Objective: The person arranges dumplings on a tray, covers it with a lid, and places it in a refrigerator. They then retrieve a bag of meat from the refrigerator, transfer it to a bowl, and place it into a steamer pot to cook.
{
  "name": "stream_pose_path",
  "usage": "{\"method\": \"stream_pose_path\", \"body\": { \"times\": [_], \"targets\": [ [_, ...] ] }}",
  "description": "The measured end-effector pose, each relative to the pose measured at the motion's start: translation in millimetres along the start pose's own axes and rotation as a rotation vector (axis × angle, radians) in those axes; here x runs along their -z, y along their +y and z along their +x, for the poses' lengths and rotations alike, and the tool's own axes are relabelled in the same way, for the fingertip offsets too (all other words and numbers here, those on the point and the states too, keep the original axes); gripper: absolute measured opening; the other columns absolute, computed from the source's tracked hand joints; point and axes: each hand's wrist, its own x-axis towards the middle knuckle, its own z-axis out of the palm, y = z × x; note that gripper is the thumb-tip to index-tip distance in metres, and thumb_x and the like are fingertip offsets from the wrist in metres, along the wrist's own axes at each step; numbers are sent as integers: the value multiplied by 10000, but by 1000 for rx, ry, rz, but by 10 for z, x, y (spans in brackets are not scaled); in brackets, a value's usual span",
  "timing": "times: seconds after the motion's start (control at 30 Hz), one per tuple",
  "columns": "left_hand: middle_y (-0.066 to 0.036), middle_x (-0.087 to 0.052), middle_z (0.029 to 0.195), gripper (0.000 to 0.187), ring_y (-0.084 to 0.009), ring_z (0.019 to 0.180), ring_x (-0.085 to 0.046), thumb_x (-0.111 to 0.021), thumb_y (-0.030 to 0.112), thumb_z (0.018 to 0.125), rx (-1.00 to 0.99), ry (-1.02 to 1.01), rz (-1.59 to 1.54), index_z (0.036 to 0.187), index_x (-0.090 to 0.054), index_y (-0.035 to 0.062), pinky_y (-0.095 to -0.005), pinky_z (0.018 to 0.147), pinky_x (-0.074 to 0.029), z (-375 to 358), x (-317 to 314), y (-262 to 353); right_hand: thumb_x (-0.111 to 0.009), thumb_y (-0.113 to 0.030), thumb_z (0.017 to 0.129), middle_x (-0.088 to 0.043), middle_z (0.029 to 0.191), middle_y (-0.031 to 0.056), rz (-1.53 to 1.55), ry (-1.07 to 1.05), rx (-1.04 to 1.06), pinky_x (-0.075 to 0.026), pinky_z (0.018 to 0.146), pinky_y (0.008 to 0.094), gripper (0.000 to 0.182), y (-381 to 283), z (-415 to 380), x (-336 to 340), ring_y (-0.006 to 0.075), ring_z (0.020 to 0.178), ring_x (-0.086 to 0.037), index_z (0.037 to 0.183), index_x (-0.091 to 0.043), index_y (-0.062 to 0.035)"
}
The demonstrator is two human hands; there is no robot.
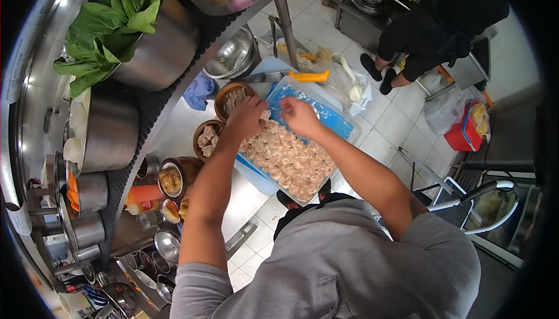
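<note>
Many pale meat dumplings (291, 159) lie packed in rows in a blue-bottomed tray (343, 122). My left hand (247, 117) is at the tray's left edge, its fingers bent down by a dumpling and beside a round bamboo basket (228, 99); what its fingertips hold is hidden. Over the bare blue part of the tray is my right hand (299, 116), fingers curled in, their tips too small to read. A second bamboo basket (207, 139), with several dumplings inside, sits left of my left forearm.
A knife with a yellow handle (310, 77) lies behind the tray, near metal colanders (232, 57) and a blue cloth (199, 91). Steel pots (110, 130) and leafy greens (113, 28) line the left shelf. Another person (434, 19) stands at the upper right.
</note>
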Motion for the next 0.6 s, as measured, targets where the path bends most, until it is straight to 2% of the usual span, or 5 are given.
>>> {"method": "stream_pose_path", "body": {
  "times": [0.27,0.37,0.43,0.47,0.6],
  "targets": [
    [-145,-626,1036,382,-333,979,-589,-666,118,719,68,390,-109,1088,-595,47,-423,852,-484,-230,-259,54,-569,23,799,-663,993,129,271,-168,-93,-516,805,338,398,115,349,-445,240,914,-650,1196,-572,1],
    [-136,-660,1010,354,-283,814,-641,-628,111,784,363,410,-555,1121,-581,12,-368,727,-511,-277,-214,145,-604,11,764,-633,1082,123,390,-234,-130,-494,843,338,472,36,301,-264,235,977,-621,1233,-563,-25],
    [-114,-649,995,331,-202,796,-642,-619,107,841,624,401,-1425,1150,-580,-3,-302,684,-503,-289,-245,96,-668,-39,735,-578,1219,127,79,-187,240,-476,907,357,574,-195,220,-2,259,1092,-578,1293,-533,-51],
    [-83,-635,1031,321,-163,855,-627,-605,89,861,626,324,-1606,1170,-576,9,-304,715,-508,-334,-144,140,-736,-106,703,-514,1334,125,1,-221,321,-450,975,378,675,-345,162,93,285,1197,-525,1336,-503,-71],
    [-63,-611,1095,382,-148,905,-615,-623,196,902,573,288,-1760,1228,-523,24,-286,718,-513,-410,69,492,-801,-159,675,-540,1328,148,-80,-300,476,-442,1005,385,699,-630,21,195,310,1222,-527,1316,-531,-89]
  ]
}}
